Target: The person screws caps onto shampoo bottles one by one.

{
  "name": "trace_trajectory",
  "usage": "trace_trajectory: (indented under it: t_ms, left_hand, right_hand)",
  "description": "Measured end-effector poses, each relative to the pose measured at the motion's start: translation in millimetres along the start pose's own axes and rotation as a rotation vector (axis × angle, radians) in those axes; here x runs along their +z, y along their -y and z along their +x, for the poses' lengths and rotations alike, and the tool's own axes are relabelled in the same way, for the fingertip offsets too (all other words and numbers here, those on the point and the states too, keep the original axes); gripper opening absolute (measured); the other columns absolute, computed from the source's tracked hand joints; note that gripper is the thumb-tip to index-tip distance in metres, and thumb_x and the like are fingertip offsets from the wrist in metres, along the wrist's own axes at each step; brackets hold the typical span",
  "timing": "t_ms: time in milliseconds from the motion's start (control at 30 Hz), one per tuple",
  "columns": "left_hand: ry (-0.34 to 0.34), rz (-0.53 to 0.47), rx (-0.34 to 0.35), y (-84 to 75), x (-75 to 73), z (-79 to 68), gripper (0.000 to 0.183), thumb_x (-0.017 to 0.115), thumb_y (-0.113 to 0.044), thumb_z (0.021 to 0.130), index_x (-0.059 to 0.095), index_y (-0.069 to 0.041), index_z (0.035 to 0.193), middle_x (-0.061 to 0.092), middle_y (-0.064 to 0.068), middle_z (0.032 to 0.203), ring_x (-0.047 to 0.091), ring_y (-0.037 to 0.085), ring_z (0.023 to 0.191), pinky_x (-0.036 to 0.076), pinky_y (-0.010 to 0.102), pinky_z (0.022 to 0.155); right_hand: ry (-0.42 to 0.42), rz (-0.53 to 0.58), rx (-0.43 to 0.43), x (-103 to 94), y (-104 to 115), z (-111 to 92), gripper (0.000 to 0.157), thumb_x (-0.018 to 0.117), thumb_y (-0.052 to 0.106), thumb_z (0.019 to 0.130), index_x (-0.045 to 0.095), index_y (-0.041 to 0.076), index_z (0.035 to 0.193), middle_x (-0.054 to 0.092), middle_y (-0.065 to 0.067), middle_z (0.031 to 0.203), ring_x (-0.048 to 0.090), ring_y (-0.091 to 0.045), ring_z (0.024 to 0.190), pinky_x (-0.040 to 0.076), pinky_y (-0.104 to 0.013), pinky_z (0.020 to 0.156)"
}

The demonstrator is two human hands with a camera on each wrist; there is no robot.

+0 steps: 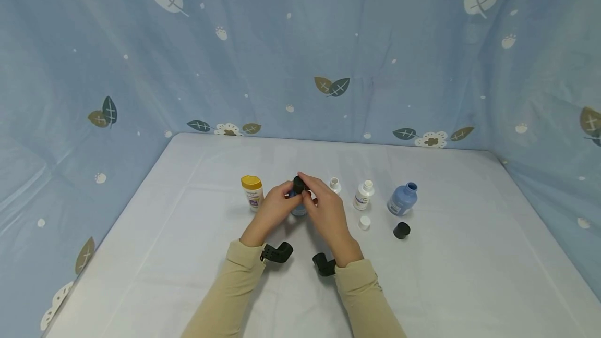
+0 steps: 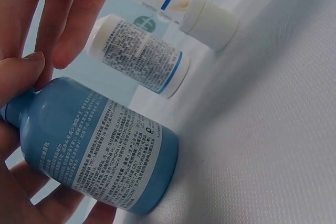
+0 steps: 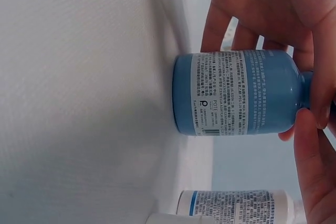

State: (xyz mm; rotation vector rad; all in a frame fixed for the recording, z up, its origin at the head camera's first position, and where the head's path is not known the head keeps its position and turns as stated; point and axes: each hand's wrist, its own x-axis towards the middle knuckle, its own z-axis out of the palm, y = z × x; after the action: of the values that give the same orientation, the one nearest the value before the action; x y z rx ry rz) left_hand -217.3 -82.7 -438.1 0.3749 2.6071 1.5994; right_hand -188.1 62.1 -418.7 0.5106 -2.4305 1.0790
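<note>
Between both hands stands a blue bottle (image 1: 299,211) with a printed white label, its base on the table. A black cap (image 1: 298,184) sits at its top. My left hand (image 1: 274,206) grips the bottle near its neck, with some fingers behind the bottle body (image 3: 236,93). From the other side, my right hand (image 1: 327,210) pinches around the black cap; its thumb (image 3: 307,142) is close to the neck. The cap is mostly hidden by fingers in both wrist views.
Left of the hands is a yellow-capped bottle (image 1: 252,192). To the right stand two uncapped white bottles (image 1: 363,195) (image 1: 335,185) and another open blue bottle (image 1: 402,200). A white cap (image 1: 364,222) and a loose black cap (image 1: 401,230) lie in front of them.
</note>
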Motion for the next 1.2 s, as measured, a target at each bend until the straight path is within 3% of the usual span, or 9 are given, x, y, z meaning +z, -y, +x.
trace_trajectory:
  t_ms: [600, 767, 1000, 1200]
  left_hand:
    - [0.01, -0.019, -0.024, -0.7, 0.4, 0.5, 0.024, 0.058, -0.04, 0.083, 0.063, -0.027, 0.103, 0.06, -0.007, 0.107, 0.052, 0.012, 0.102, 0.039, 0.04, 0.088]
    - [0.014, -0.034, -0.022, -0.7, 1.0, 1.8, 0.019, 0.059, -0.034, 0.084, 0.064, -0.026, 0.1, 0.06, -0.009, 0.105, 0.052, 0.012, 0.102, 0.039, 0.039, 0.087]
    - [0.024, -0.02, -0.014, -0.6, 0.2, 0.1, 0.028, 0.056, -0.04, 0.085, 0.061, -0.029, 0.11, 0.059, -0.007, 0.111, 0.053, 0.014, 0.103, 0.041, 0.04, 0.086]
    - [0.011, -0.005, -0.023, 0.1, -0.5, 0.3, 0.027, 0.058, -0.04, 0.083, 0.062, -0.024, 0.104, 0.061, -0.005, 0.105, 0.055, 0.012, 0.094, 0.042, 0.037, 0.083]
  right_hand:
    - [0.018, 0.038, 0.075, 0.1, 0.7, 0.5, 0.038, 0.06, 0.02, 0.086, 0.052, 0.023, 0.123, 0.053, 0.006, 0.112, 0.055, -0.009, 0.096, 0.046, -0.02, 0.066]
    - [0.023, 0.033, 0.074, 0.1, 0.1, -0.3, 0.041, 0.059, 0.025, 0.087, 0.048, 0.024, 0.126, 0.05, 0.006, 0.116, 0.055, -0.01, 0.092, 0.046, -0.02, 0.066]
    - [0.017, 0.037, 0.028, -0.3, -2.6, 0.3, 0.043, 0.052, 0.011, 0.087, 0.048, 0.024, 0.129, 0.049, 0.009, 0.121, 0.054, -0.007, 0.092, 0.046, -0.02, 0.065]
    - [0.01, 0.018, -0.05, -0.7, -3.7, 0.7, 0.039, 0.048, 0.009, 0.091, 0.051, 0.024, 0.127, 0.05, 0.009, 0.125, 0.052, -0.004, 0.095, 0.044, -0.022, 0.064]
